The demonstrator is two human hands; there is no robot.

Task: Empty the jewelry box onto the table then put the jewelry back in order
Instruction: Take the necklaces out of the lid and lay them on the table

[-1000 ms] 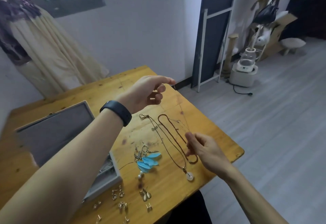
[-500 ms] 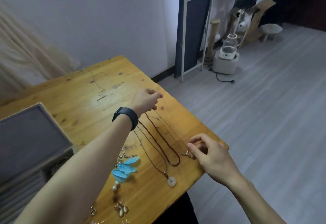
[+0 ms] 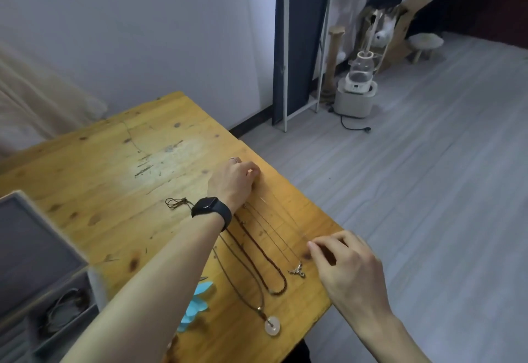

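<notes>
The grey jewelry box (image 3: 43, 262) stands open at the table's left edge, with dark coiled pieces in its near compartment. Three necklaces lie stretched out side by side near the right edge. The leftmost is a brown cord necklace (image 3: 243, 285) with a pale round disc at its near end. Beside it lies a braided red-brown necklace (image 3: 265, 257), then a thin chain (image 3: 274, 234) with a silver winged pendant. The right hand (image 3: 348, 268) pinches the chain's outer strand. Blue feather earrings (image 3: 197, 302) lie just left of the cord.
</notes>
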